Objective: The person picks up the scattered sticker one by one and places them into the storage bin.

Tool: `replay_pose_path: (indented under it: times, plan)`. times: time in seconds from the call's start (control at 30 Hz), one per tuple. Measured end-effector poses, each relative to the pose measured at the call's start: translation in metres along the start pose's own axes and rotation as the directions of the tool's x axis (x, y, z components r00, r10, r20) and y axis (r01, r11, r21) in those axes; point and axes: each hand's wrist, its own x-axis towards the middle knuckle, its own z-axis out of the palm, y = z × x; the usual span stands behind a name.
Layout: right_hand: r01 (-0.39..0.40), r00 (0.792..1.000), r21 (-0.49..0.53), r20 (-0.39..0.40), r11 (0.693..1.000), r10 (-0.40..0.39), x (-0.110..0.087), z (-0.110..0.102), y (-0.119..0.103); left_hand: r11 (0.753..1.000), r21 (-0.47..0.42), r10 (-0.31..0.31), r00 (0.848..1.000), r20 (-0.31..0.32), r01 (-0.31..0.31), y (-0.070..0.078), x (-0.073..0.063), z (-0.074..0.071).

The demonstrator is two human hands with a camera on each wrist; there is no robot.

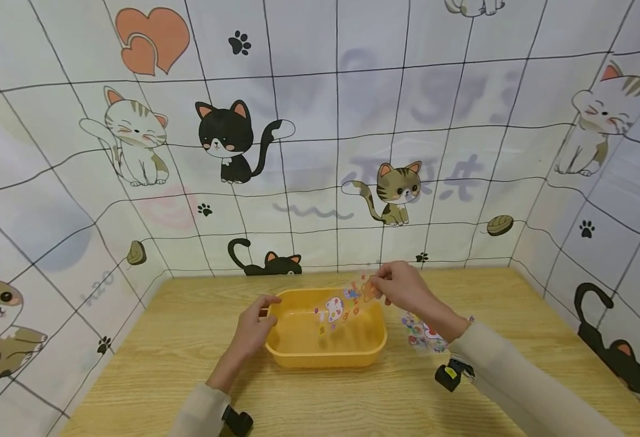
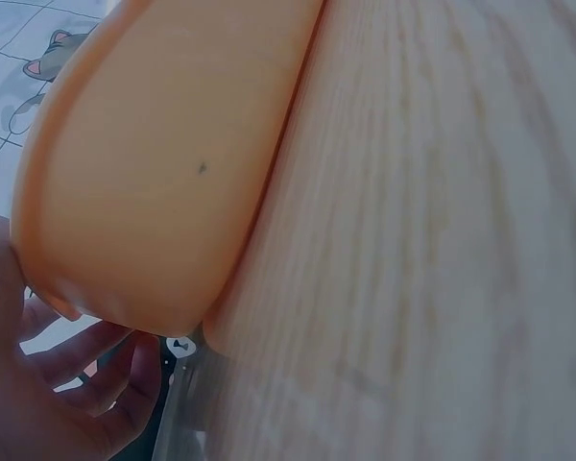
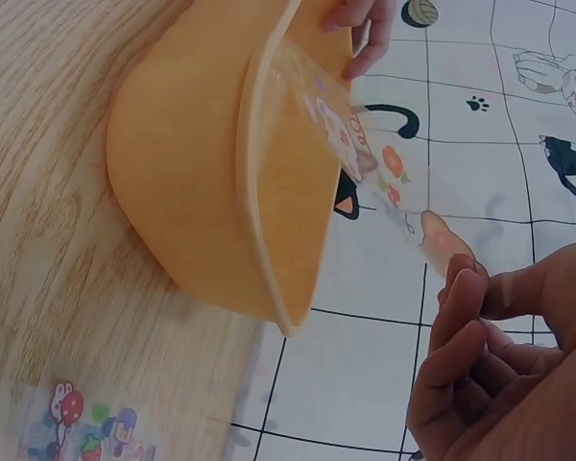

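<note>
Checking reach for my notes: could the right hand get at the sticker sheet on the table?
Probably yes: that sheet lies clear of the tub, though the nearby right hand pinches another sheet.

Through the head camera I saw a yellowish wood-grain table (image 1: pixel 320 397) against a white, black-gridded backdrop sheet (image 1: pixel 311 36), printed with an orange double heart (image 1: pixel 158 30), a black-and-white cat (image 1: pixel 225 133) and a brown striped kitten (image 1: pixel 398 187).

A round-cornered yellow plastic tub (image 1: pixel 325 360) stands upright, its left end held by the left hand (image 1: pixel 253 325). The right hand (image 1: pixel 404 286) pinches a clear, colourfully printed sticker sheet (image 1: pixel 334 309), slanting over the tub's opening. A second sheet (image 1: pixel 424 335) lies right of the tub.
</note>
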Motion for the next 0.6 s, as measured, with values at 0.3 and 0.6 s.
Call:
replay_pose_path:
  times: [0.3, 0.6]
  plan:
    - [0.005, 1.0, -0.034, -0.025, 0.999, -0.006, 0.003, 0.006, -0.003, 1.0, -0.003, -0.004, 1.0, -0.003, 0.004, 0.001, 0.0, 0.001]
    - [-0.029, 0.999, -0.05, 0.018, 0.998, 0.03, 0.008, 0.017, -0.012, 1.0, -0.003, -0.008, 1.0, 0.008, 0.008, 0.003, -0.001, 0.0]
